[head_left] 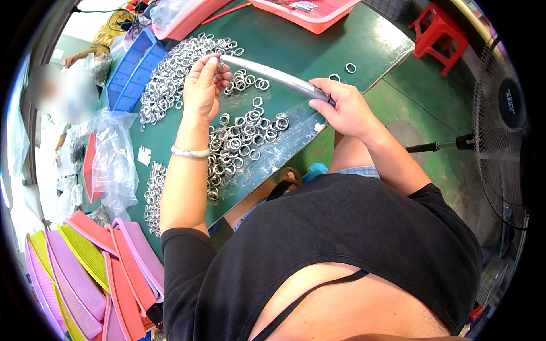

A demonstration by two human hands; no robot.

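Note:
My right hand [344,105] grips the thick end of a long, tapered silver ring mandrel [267,73], which slants up to the left above the table. At its thin tip, my left hand [206,85] is pinched closed; a small glint of metal between the fingers looks like a ring, mostly hidden by them. Loose silver rings [233,145] lie scattered beside my left forearm, and a small cluster of rings [244,81] sits under the mandrel. A bigger heap of rings [170,77] spreads beyond my left hand.
On the green table [375,42] are a blue tray [133,71], a red basket [315,23] and plastic bags [114,159]. Colourful baskets [96,273] stack at lower left. A red stool [439,37] and black fan [509,108] stand right. Another person works at far left.

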